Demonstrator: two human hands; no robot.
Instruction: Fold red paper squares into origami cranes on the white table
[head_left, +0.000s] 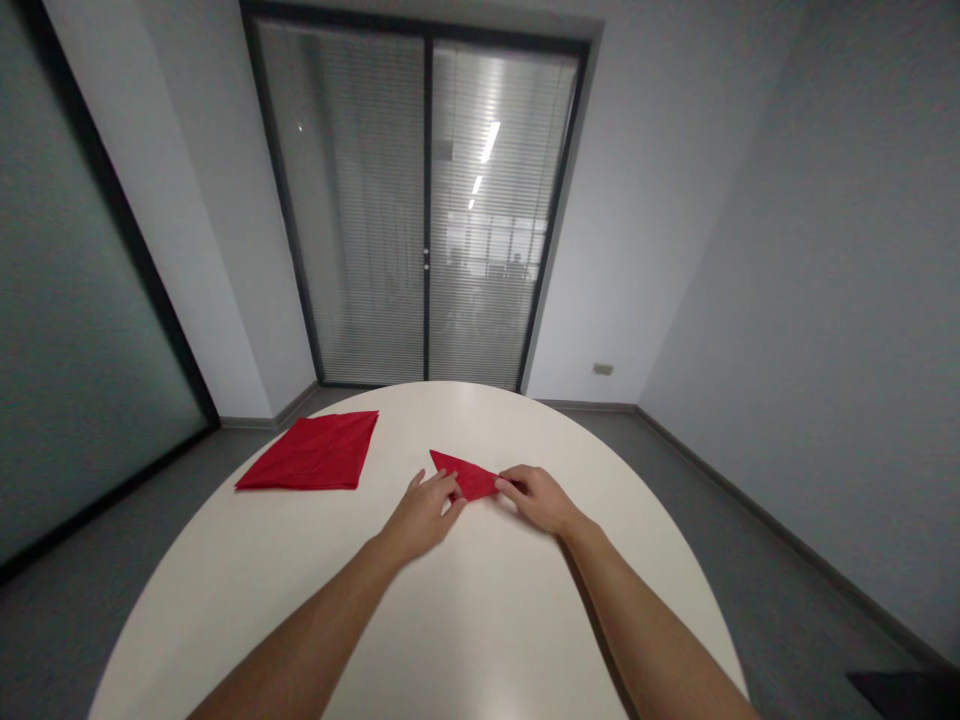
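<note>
A small red cloth [474, 480], folded to a roughly triangular shape, lies near the middle of the round white table. My right hand [541, 498] pinches its right corner between thumb and fingers. At the cloth's left, near side, my left hand [424, 515] has its thumb and index finger closed on the edge, while its other fingers bend over the fabric. Part of the cloth is hidden under the left fingers. A larger red cloth [315, 455], laid flat in a four-sided shape, rests to the left, apart from both hands.
The round white table [480, 620] has a curved edge on both sides. Beyond it stand a dark-framed glass partition with blinds [375, 220] and pale walls [645, 200]. A dark object [904, 692] shows at the lower right.
</note>
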